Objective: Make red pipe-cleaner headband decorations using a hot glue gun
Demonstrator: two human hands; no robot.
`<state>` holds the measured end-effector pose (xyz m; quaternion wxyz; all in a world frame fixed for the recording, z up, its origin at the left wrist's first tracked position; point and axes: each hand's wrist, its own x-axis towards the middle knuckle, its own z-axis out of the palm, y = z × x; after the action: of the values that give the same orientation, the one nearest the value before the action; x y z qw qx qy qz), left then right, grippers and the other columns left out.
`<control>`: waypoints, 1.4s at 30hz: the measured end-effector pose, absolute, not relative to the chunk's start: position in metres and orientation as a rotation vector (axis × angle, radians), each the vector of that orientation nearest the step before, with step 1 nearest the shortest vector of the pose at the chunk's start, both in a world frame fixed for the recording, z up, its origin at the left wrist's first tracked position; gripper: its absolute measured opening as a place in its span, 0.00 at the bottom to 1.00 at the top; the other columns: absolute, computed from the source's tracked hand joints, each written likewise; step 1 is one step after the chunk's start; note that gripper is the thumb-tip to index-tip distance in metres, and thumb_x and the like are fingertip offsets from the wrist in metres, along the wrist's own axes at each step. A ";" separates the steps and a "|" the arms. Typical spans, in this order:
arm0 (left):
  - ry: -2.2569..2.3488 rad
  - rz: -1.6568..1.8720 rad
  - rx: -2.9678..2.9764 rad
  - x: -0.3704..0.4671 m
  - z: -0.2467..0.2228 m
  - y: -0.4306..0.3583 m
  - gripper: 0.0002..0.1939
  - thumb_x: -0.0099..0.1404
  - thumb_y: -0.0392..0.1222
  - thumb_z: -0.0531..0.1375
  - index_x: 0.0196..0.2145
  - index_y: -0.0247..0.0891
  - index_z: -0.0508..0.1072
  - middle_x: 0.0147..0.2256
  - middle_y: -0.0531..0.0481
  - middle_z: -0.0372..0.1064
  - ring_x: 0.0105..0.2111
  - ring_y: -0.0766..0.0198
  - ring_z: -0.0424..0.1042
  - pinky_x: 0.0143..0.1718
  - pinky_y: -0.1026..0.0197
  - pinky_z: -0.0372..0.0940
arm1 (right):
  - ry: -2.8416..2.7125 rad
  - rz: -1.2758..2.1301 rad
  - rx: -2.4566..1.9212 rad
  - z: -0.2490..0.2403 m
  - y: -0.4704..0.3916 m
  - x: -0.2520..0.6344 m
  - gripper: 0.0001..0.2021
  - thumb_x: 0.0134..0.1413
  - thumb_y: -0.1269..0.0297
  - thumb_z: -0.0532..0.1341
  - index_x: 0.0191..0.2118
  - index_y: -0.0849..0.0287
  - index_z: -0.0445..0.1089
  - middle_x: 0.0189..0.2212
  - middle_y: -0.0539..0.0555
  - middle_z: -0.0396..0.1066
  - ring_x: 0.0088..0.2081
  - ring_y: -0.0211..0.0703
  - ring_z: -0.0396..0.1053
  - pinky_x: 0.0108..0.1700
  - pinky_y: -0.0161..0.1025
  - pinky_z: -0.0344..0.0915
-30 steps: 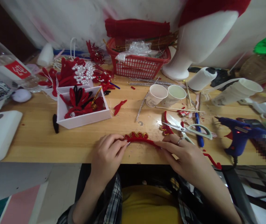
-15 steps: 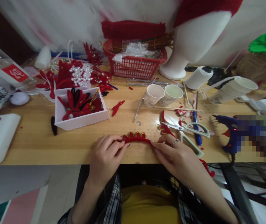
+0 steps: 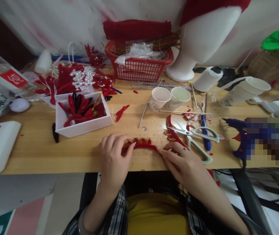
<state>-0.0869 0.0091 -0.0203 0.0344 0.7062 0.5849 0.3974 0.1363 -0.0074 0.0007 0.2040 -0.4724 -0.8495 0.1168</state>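
A curved red fuzzy strip [image 3: 145, 146] with gold-edged loops along its far side lies between my hands near the table's front edge. My left hand [image 3: 115, 156] is closed on its left end, thumb against the near side and fingers behind. The right end is pinched by my right hand [image 3: 182, 161], which wears a ring. Just beyond that hand lies a second red strip with gold trim [image 3: 172, 129], partly covered by open scissors [image 3: 190, 133] with pale green handles.
A white box [image 3: 85, 128] of red and black fuzzy pieces stands at left. Behind are two paper cups [image 3: 160, 99], a red basket [image 3: 139, 70] and a white foam head [image 3: 203, 42]. A blue glue gun [image 3: 237, 130] lies at right, beside a blue marker [image 3: 205, 133].
My left hand has shifted its grip on the strip's left end, its thumb now reaching farther along the near side. My right hand stays at the right end. The view has tilted slightly.
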 end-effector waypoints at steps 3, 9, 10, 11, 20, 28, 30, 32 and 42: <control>1.571 1.188 2.358 -0.082 -0.019 0.010 0.12 0.68 0.27 0.57 0.45 0.38 0.75 0.39 0.48 0.75 0.41 0.58 0.71 0.44 0.54 0.68 | -2.367 0.306 -1.315 -0.002 -0.007 0.137 0.16 0.65 0.76 0.53 0.51 0.65 0.75 0.41 0.61 0.71 0.36 0.43 0.72 0.34 0.39 0.70; 1.357 0.933 2.618 -0.071 -0.024 0.005 0.15 0.71 0.30 0.52 0.49 0.32 0.75 0.43 0.42 0.73 0.44 0.56 0.69 0.44 0.54 0.72 | -2.331 0.263 -1.347 -0.003 -0.008 0.134 0.17 0.63 0.77 0.53 0.50 0.64 0.76 0.39 0.61 0.70 0.34 0.43 0.72 0.33 0.39 0.70; 1.355 0.921 2.627 -0.070 -0.026 0.004 0.15 0.71 0.29 0.52 0.50 0.31 0.75 0.44 0.42 0.73 0.44 0.56 0.69 0.44 0.53 0.72 | -2.330 0.260 -1.352 -0.003 -0.008 0.134 0.17 0.63 0.78 0.54 0.50 0.64 0.76 0.39 0.61 0.70 0.34 0.43 0.72 0.33 0.39 0.70; 1.358 0.926 2.628 -0.068 -0.027 0.002 0.16 0.70 0.27 0.51 0.50 0.30 0.74 0.44 0.41 0.73 0.44 0.55 0.70 0.45 0.52 0.72 | -2.330 0.251 -1.353 -0.004 -0.009 0.134 0.17 0.62 0.78 0.54 0.50 0.64 0.76 0.39 0.61 0.70 0.34 0.44 0.72 0.33 0.39 0.70; 1.474 1.015 2.631 -0.061 -0.027 0.000 0.08 0.68 0.33 0.60 0.43 0.32 0.77 0.32 0.46 0.72 0.34 0.56 0.69 0.36 0.52 0.70 | -2.217 0.141 -1.425 -0.007 -0.013 0.135 0.10 0.66 0.71 0.57 0.43 0.63 0.76 0.31 0.55 0.72 0.31 0.43 0.72 0.33 0.38 0.67; 1.329 0.962 2.750 -0.059 -0.022 0.006 0.05 0.67 0.29 0.59 0.40 0.27 0.75 0.38 0.41 0.74 0.40 0.55 0.71 0.43 0.54 0.70 | -2.175 0.116 -1.514 -0.007 -0.014 0.138 0.11 0.65 0.68 0.58 0.30 0.61 0.71 0.27 0.53 0.69 0.29 0.42 0.68 0.31 0.37 0.61; 1.311 0.860 2.797 -0.060 -0.022 0.008 0.06 0.68 0.30 0.59 0.41 0.30 0.75 0.36 0.44 0.73 0.37 0.56 0.70 0.39 0.55 0.70 | -2.184 0.143 -1.536 -0.008 -0.014 0.138 0.12 0.65 0.68 0.58 0.29 0.61 0.71 0.28 0.53 0.69 0.31 0.43 0.69 0.32 0.38 0.62; 1.305 0.767 2.854 -0.062 -0.022 0.011 0.09 0.67 0.31 0.60 0.45 0.34 0.74 0.35 0.47 0.72 0.35 0.56 0.70 0.35 0.55 0.69 | -2.178 0.166 -1.556 -0.008 -0.014 0.138 0.12 0.66 0.68 0.58 0.29 0.61 0.70 0.28 0.54 0.70 0.31 0.44 0.69 0.33 0.38 0.62; 1.089 0.877 2.828 -0.056 -0.017 0.026 0.04 0.69 0.37 0.59 0.39 0.35 0.75 0.45 0.42 0.73 0.43 0.54 0.69 0.43 0.51 0.69 | -2.338 0.016 -1.505 -0.004 -0.025 0.133 0.09 0.63 0.77 0.55 0.35 0.63 0.72 0.33 0.57 0.72 0.33 0.47 0.70 0.34 0.42 0.67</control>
<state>-0.0561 0.0264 -0.0173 -0.0065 0.8963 0.3453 0.2780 0.1330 -0.0252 -0.0041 0.1796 -0.5324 -0.8272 0.0057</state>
